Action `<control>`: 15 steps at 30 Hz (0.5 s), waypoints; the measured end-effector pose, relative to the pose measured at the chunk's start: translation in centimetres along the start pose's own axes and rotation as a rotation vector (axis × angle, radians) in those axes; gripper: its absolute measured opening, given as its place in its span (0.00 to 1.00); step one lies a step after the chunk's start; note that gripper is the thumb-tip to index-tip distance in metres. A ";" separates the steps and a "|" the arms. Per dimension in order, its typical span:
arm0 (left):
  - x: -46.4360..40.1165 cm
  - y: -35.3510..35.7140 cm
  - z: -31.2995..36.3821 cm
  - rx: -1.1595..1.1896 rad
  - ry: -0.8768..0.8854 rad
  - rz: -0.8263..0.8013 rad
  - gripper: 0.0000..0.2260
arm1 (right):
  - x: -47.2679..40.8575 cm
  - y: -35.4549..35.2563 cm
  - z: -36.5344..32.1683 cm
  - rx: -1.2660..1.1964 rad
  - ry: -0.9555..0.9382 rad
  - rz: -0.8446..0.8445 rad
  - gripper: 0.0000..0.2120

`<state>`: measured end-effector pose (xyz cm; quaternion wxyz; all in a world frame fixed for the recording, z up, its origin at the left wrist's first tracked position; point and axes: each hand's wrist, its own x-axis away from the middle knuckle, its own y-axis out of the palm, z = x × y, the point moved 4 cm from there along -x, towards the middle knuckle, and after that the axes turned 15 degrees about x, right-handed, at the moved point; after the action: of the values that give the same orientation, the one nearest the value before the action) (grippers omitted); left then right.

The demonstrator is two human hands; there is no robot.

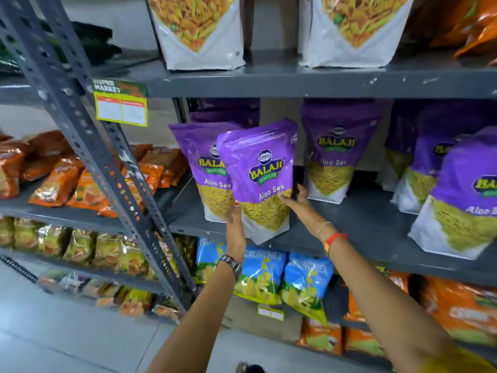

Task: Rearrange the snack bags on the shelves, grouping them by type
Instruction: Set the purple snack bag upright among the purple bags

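A purple Aloo Sev bag (262, 173) stands tilted at the front edge of the middle shelf (357, 227), held between both hands. My left hand (234, 219) grips its lower left edge. My right hand (295, 200) presses against its lower right side. Right behind it on the left stands another purple Aloo Sev bag (200, 162). More of the same bags stand to the right: one at the back (334, 152), several at the far right (465, 200).
White namkeen bags (199, 30) stand on the top shelf. Blue Crunchex bags (265, 275) and orange bags (462, 310) fill the shelf below. The neighbouring rack's grey upright (88, 135) slants across the left, with orange packets (61, 181) and yellow-green packets (80, 246) behind it.
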<state>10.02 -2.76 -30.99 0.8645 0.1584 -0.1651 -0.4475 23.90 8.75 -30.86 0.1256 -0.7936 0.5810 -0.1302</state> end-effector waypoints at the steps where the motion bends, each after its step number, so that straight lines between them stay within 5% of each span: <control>1: 0.0 0.1 -0.3 0.010 -0.026 -0.004 0.23 | 0.1 0.2 0.1 0.005 -0.014 -0.027 0.34; 6: -0.3 0.7 -0.6 0.004 -0.047 -0.021 0.20 | 1.1 0.2 0.3 0.026 -0.032 -0.031 0.17; 12: -1.8 2.1 -1.1 -0.085 -0.055 -0.094 0.22 | 2.3 -1.7 1.7 0.004 -0.097 0.240 0.29; 15: -2.3 4.5 -1.1 -0.117 -0.078 -0.155 0.09 | 3.9 -3.9 1.6 -0.031 -0.075 0.392 0.24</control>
<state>12.47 1.80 -30.39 0.8279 0.1026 -0.1594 -0.5278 29.02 6.24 -30.74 0.1580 -0.6714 0.7212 -0.0648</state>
